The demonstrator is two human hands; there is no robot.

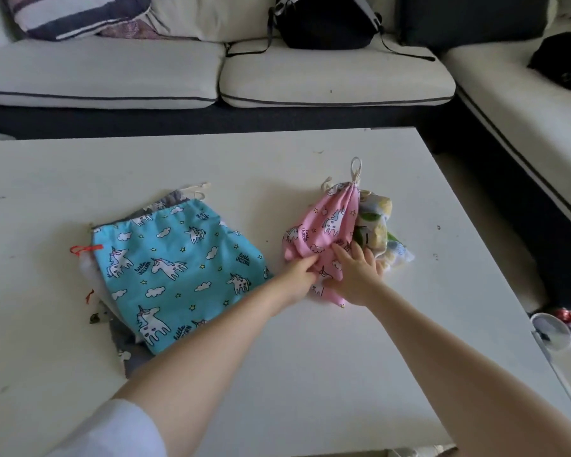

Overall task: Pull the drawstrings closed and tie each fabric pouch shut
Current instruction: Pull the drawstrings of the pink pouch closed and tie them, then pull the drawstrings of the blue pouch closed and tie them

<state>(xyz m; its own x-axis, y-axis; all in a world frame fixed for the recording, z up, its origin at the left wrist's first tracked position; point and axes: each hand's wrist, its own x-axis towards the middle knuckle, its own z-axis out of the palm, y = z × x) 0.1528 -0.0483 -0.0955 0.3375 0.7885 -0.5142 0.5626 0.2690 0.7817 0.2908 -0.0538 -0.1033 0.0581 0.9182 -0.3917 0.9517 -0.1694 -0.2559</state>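
A pink unicorn pouch point(327, 225) lies on the white table point(310, 357), its mouth cinched, with a cream drawstring loop point(356, 168) at the far end. My left hand point(297, 275) pinches its near edge. My right hand point(356, 275) lies flat on the pouch's lower part, fingers spread. A yellow and green patterned pouch point(376, 225) lies under it on the right. To the left a blue unicorn pouch point(172, 268) lies flat on top of a stack of other pouches, a grey one point(129, 354) showing below.
Red drawstring ends point(83, 249) stick out at the stack's left. A cream sofa point(310, 80) with a black backpack point(323, 21) stands beyond the table. A clear plastic item point(552, 331) sits off the table's right edge.
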